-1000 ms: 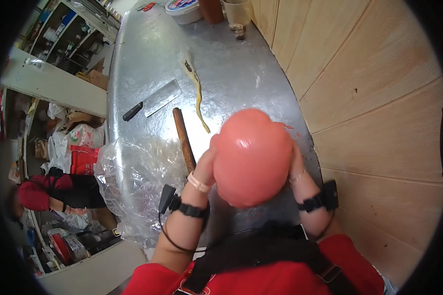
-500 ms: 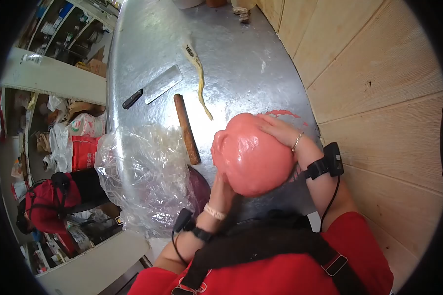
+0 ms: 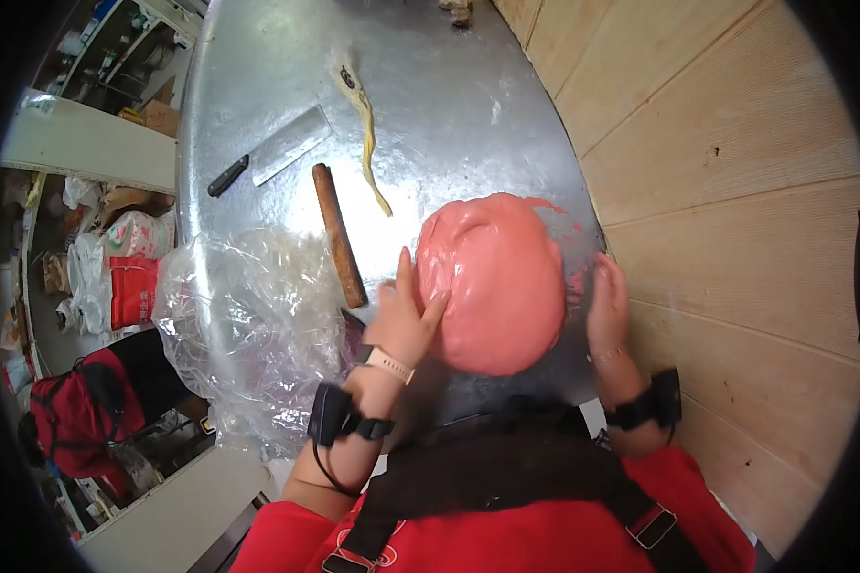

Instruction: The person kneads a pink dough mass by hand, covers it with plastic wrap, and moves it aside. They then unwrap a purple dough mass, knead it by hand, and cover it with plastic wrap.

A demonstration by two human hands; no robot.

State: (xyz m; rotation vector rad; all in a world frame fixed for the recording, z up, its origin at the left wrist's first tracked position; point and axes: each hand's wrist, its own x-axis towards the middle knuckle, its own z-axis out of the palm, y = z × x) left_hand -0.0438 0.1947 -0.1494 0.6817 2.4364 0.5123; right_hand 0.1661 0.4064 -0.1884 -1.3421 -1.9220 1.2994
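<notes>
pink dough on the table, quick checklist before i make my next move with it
1. Pink dough lying on the metal table: ok.
2. Left hand on the dough's left side, fingers open: ok.
3. Right hand in contact with the dough: cannot tell; it sits open by the right edge.
4. Rolling pin clear of the dough: ok, it lies apart on the left.
5. Cleaver away from both hands: ok, farther up the table.
6. Table clean around the dough: not ok, pink smears at its right edge.
</notes>
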